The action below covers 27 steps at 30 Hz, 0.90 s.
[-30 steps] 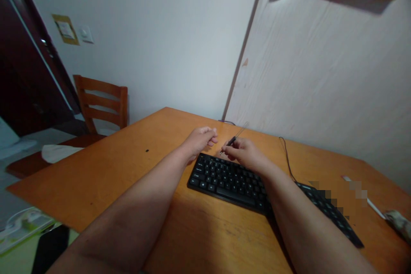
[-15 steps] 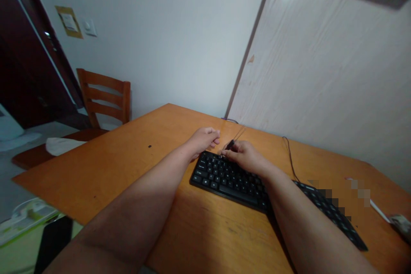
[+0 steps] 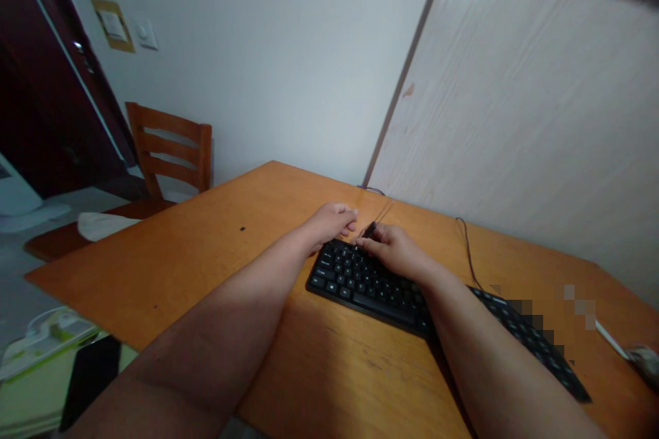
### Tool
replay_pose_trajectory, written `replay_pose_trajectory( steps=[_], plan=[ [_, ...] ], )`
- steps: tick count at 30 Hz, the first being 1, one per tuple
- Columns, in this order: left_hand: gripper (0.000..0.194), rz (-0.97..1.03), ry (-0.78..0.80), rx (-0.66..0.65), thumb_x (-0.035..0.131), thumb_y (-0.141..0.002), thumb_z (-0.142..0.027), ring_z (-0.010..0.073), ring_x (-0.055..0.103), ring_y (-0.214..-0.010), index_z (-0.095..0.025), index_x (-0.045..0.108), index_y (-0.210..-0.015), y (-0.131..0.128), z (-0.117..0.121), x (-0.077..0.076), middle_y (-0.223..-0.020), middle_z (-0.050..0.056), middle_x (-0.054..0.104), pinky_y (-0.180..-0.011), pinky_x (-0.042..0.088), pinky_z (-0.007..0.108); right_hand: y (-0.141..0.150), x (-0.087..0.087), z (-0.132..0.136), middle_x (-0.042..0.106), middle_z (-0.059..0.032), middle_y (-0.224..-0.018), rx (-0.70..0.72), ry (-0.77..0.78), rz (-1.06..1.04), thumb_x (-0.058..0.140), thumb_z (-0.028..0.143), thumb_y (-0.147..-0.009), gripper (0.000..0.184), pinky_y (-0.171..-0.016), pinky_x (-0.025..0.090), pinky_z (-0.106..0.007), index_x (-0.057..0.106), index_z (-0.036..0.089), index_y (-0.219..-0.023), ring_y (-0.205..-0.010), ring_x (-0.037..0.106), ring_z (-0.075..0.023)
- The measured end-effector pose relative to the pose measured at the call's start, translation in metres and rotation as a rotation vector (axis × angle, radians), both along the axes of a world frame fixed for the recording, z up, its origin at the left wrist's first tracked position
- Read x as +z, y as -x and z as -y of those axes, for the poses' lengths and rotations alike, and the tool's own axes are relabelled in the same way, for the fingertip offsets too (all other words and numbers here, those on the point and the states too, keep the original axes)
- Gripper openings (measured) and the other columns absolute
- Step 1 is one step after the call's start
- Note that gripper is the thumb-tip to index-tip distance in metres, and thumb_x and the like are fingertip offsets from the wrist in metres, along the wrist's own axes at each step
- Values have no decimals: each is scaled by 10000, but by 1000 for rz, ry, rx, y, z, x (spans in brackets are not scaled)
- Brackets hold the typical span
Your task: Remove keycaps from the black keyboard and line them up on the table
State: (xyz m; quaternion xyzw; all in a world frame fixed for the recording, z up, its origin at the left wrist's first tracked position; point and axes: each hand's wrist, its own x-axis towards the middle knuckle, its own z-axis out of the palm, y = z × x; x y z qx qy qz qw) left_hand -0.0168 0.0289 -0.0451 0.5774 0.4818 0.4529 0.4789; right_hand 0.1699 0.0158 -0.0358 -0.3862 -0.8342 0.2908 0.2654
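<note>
A black keyboard (image 3: pixel 378 298) lies on the wooden table, its right part crossed by my right forearm. My right hand (image 3: pixel 394 247) is over the keyboard's upper rows, pinching a keycap puller (image 3: pixel 370 228) with a black grip. The puller's thin wires stick up and away from me, and its lower end is close to the keys. My left hand (image 3: pixel 336 221) rests at the upper left corner of the keyboard, its fingers loosely bent with a gap between them and nothing visible in them. Its underside is hidden.
A small black piece (image 3: pixel 242 228) lies left on the table (image 3: pixel 206 274). A cable (image 3: pixel 467 247) runs behind the keyboard. A white stick-like item (image 3: pixel 611 338) is at the right. A wooden chair (image 3: pixel 172 151) stands beyond the left edge, a dark flat object (image 3: pixel 93 374) lower left.
The view has shifted slightly. Both hands keep nearly the same place at the keyboard, and the keycap puller stays in my right hand.
</note>
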Motion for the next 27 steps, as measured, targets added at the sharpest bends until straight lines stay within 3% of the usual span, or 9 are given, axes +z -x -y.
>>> replay_pose_trajectory(
  steps=[7,16,27],
  plan=[
    [245,26,39,-4,597,-842,-393,109,550,-607,-159,583,-773,-3,6,4,-705,27,622,-597,415,232,0,1,0,690,-40,-795,-16,-46,28,605,395,-851,251,-671,441,-307,693,166,-903,-702,589,-183],
    [257,32,38,-9,616,-825,-411,110,545,-605,-162,587,-768,-3,5,3,-717,28,626,-590,413,233,1,0,1,682,-28,-749,-29,32,-42,658,413,-804,237,-658,447,-309,702,186,-856,-698,587,-190],
    [255,16,51,-15,607,-827,-407,106,541,-584,-161,588,-762,-4,5,3,-704,31,629,-561,408,223,2,2,3,690,-36,-765,-28,-37,0,650,377,-825,198,-642,428,-312,701,191,-866,-673,580,-190]
  ],
)
